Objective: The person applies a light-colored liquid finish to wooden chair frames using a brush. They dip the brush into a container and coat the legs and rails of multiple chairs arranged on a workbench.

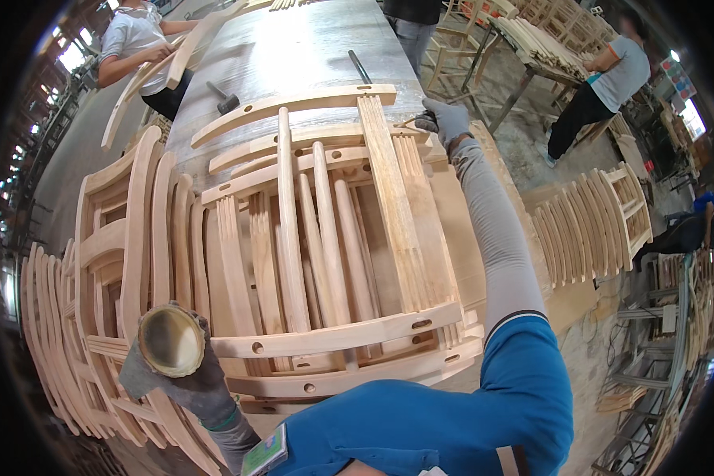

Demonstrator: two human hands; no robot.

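My left hand (202, 394), in a dark grey glove, is closed around a round cup (171, 341) with a crusted yellowish rim and a pale, stained inside. Stretched out to the far right side, my right hand (450, 120) wears a grey glove. Its fingers are closed on a thin stick (408, 122), mostly hidden, at the end of a curved rail. Between my hands lies a stack of wooden chair-back frames (337, 333). On top are a curved far rail (293, 105), a flat slat (389, 198) and round spindles (289, 222).
More curved wooden frames (139, 230) stand in rows at left, and others (583, 230) at right. A mallet (226, 101) and a dark handle (359, 67) lie on the metal-topped table (309, 47). One person (139, 47) holds curved pieces across the table; another (611, 75) works at far right.
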